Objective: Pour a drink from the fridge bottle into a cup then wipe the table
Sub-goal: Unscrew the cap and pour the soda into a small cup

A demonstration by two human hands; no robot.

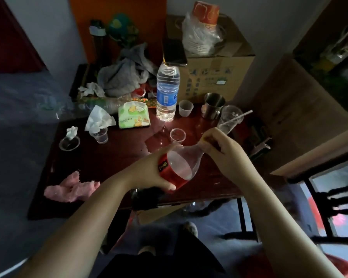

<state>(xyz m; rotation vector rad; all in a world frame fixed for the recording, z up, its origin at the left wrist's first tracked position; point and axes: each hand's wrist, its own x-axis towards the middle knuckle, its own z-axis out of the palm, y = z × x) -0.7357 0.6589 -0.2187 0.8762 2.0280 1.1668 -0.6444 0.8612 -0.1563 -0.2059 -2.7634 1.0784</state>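
My left hand [151, 173] grips the red-labelled body of a clear plastic drink bottle [181, 161], tilted with its neck up and to the right, over the dark red table [109, 157]. My right hand [219, 145] is closed around the bottle's neck and cap, which it hides. A small clear plastic cup [177, 135] stands upright just beyond the bottle. A pink cloth [70, 187] lies crumpled near the table's front left edge.
A blue-labelled water bottle [167, 91], a tissue pack [133, 115], a metal mug [213, 105], a cup with a straw [229, 119] and other small cups crowd the back. A cardboard box [213, 75] stands behind. A black chair [333, 199] is at right.
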